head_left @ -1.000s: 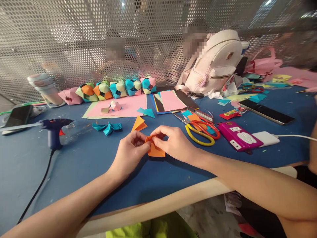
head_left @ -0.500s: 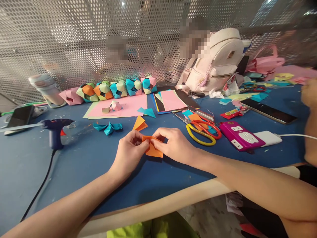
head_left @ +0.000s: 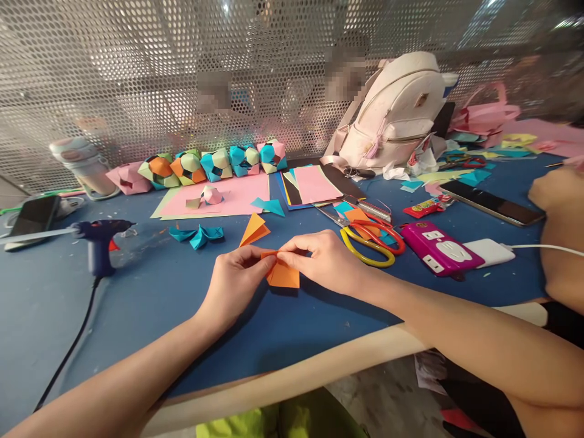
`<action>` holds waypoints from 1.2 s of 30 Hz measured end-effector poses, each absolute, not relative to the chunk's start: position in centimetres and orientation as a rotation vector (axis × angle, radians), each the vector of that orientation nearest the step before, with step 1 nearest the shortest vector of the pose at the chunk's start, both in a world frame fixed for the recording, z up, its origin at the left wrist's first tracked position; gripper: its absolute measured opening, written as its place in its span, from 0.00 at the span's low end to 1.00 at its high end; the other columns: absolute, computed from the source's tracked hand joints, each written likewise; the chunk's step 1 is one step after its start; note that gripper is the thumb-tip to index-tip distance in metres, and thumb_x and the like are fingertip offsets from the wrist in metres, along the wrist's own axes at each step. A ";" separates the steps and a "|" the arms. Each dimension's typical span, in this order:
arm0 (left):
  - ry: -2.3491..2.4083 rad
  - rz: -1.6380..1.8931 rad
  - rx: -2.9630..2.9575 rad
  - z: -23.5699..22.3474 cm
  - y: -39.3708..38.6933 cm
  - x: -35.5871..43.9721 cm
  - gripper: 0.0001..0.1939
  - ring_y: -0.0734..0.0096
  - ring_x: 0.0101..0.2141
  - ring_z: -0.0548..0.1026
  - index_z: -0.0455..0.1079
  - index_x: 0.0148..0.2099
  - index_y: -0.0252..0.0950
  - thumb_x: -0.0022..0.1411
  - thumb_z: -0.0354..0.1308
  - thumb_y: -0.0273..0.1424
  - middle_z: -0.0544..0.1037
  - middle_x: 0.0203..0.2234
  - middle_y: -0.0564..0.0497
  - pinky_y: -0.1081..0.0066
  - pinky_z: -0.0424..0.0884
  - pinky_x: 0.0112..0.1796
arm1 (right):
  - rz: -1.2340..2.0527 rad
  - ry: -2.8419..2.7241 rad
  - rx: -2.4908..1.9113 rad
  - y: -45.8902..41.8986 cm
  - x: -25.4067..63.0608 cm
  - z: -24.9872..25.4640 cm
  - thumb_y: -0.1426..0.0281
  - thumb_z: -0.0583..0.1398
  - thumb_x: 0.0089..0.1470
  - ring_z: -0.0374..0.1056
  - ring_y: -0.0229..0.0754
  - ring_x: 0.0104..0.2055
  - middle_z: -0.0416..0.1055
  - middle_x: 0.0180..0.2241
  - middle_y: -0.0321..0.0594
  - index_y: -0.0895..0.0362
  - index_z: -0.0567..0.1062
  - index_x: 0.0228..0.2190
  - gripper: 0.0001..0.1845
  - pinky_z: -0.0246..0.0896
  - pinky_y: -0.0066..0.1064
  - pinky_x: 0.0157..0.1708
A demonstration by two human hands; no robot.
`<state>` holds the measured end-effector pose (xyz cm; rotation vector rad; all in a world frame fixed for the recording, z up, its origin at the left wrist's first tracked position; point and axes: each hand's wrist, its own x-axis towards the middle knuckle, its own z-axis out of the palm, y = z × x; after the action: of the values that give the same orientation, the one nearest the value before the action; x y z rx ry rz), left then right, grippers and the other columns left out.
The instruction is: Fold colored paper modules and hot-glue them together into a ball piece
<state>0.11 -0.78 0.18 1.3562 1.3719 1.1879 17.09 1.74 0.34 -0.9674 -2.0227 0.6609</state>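
Note:
Between my two hands is a small piece of orange paper [head_left: 283, 278], its upper edge pinched and its lower part hanging square above the table. My left hand [head_left: 239, 274] grips the paper's upper left with thumb and fingertips. From the other side my right hand [head_left: 322, 261] pinches the upper right, thumb close to the left thumb. The fingertips hide part of the top edge. Just beyond my left hand lies a folded orange paper piece [head_left: 253, 230]. Folded teal paper pieces [head_left: 199, 235] rest farther left.
A glue gun [head_left: 101, 243] with a trailing cord stands at left. Right of my hands are scissors [head_left: 369, 246] and a purple power strip [head_left: 440, 249]. Origami balls [head_left: 216, 164] line the back beside a backpack [head_left: 392, 115]. Another person's arm [head_left: 563, 231] rests at right.
Both hands keep their pinch on the orange paper, with fingers shifting slightly along its top edge. At right, the other person's arm has come farther into view.

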 end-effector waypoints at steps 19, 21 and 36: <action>1.419 0.960 1.541 -0.3 -0.9 0.1 0.07 0.76 0.23 0.63 0.73 0.25 0.34 0.50 0.59 0.32 0.70 0.19 0.55 0.75 0.58 0.25 | 0.485 -2.183 -0.700 2.1 16.8 -0.4 0.75 0.57 0.59 0.65 0.36 0.32 0.69 0.30 0.38 0.58 0.70 0.30 0.05 0.61 0.27 0.33; 1.413 0.953 1.538 -0.2 -0.9 0.2 0.07 0.76 0.23 0.62 0.73 0.25 0.34 0.50 0.59 0.33 0.70 0.18 0.56 0.75 0.57 0.24 | 0.471 -2.162 -0.697 2.1 16.7 -0.4 0.75 0.56 0.59 0.65 0.36 0.31 0.69 0.30 0.38 0.58 0.69 0.29 0.07 0.60 0.27 0.32; 1.398 1.228 1.385 -0.7 0.0 -0.1 0.06 0.73 0.24 0.69 0.72 0.26 0.34 0.47 0.63 0.33 0.75 0.20 0.53 0.73 0.65 0.27 | 0.517 -2.057 -0.914 2.3 16.5 -0.6 0.77 0.60 0.52 0.63 0.33 0.25 0.71 0.23 0.34 0.58 0.71 0.23 0.08 0.56 0.24 0.27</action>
<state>-0.13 -0.01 -0.70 1.3854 1.3975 1.2284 16.53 2.35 -0.59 -0.9137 -2.0570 0.5165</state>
